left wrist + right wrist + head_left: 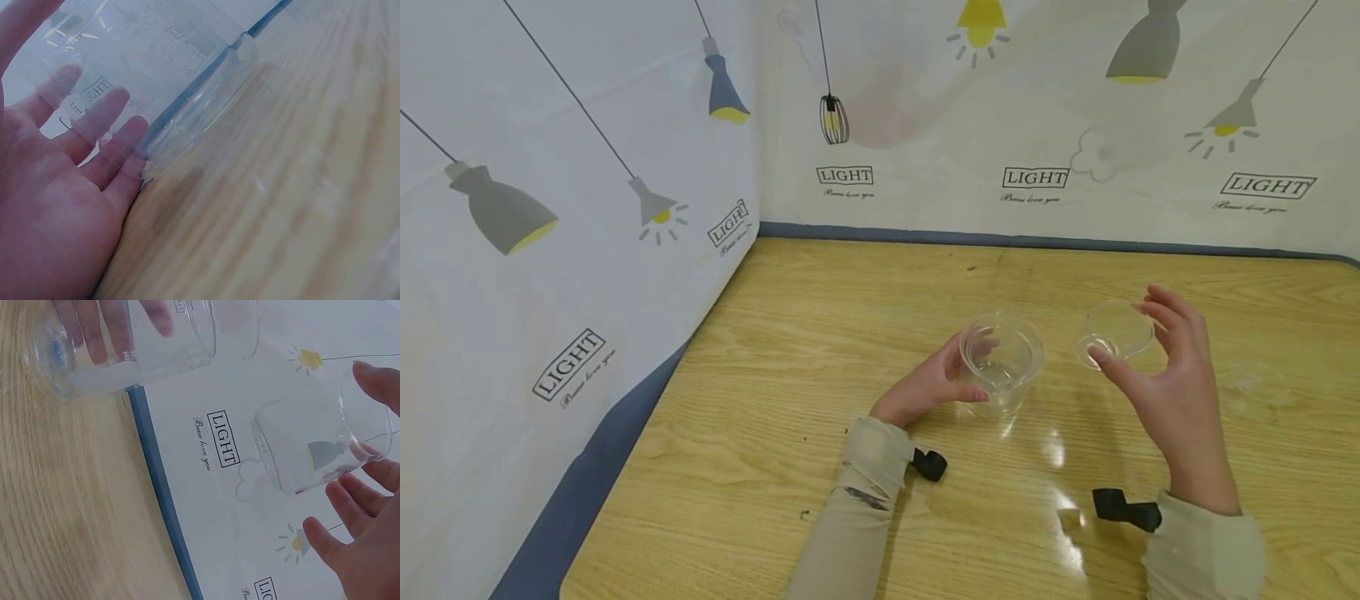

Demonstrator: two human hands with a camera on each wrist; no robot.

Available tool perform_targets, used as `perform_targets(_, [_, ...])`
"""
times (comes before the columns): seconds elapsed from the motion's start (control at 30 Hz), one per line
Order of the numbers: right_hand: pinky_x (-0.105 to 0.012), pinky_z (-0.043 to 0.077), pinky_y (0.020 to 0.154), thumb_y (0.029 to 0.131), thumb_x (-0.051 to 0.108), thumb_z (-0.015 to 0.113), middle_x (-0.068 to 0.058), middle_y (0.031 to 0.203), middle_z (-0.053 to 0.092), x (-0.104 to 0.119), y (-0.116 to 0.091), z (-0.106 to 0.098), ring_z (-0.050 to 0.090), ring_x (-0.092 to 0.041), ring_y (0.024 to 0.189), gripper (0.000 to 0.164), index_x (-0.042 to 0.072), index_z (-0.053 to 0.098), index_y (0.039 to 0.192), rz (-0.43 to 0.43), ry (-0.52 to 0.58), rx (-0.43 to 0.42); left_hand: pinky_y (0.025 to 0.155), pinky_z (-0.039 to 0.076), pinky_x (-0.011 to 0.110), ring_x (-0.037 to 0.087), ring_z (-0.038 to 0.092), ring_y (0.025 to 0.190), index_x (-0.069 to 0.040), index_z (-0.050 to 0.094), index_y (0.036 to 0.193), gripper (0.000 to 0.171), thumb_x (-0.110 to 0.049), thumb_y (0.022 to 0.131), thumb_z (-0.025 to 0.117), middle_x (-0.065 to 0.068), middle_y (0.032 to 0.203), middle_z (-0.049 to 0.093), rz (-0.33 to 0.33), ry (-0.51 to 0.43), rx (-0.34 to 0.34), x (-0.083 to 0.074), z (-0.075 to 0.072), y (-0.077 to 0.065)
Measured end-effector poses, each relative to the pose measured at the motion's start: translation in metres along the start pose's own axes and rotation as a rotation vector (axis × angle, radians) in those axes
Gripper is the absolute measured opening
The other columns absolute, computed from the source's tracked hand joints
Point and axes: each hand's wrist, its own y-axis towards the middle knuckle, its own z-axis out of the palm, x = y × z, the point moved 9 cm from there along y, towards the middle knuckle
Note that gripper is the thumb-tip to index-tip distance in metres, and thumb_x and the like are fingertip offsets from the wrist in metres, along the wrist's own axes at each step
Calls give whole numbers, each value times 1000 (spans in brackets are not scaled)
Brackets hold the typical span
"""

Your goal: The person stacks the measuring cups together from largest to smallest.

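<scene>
My left hand (pixel 928 383) holds a clear beaker (pixel 1011 392) round its side, thumb in front and fingers behind. It stands upright, low over the wooden table, its wide round mouth facing up. Faint printed marks show on its wall (pixel 178 53) in the left wrist view. To the right, my right hand (pixel 1180 392) holds a smaller clear cup-shaped glass (pixel 1123 325) in the air, thumb on one side and fingertips on the other. That glass (pixel 306 444) is tilted, and the right wrist view shows a gap between it and the beaker (pixel 169 337).
Another clear, see-through object (pixel 1255 383) lies on the wooden table (pixel 737 467) right of my right hand, its outline faint. White cloth walls (pixel 925 200) printed with lamps border the table at the back and left. Black wrist mounts (pixel 931 465) stick out from both sleeves.
</scene>
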Motion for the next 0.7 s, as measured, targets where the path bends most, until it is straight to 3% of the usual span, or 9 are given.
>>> perform_targets(0.37, [-28,23,103,74,14,73,7,137,29,10,-1,4,27,-8,124,59,6,45,125,-7,-6,-17,102,24,29,21,18,133,-35,19,139,83,-3,79,66,10,145,23,-1,-10,-1,1,-1,0])
perform_targets(0.7, [-29,22,103,73,6,73,2,138,29,25,-3,7,28,-10,124,58,2,45,124,-56,10,-25,102,23,30,23,17,133,-34,19,140,83,-2,79,65,10,145,23,1,-21,-1,2,-1,1])
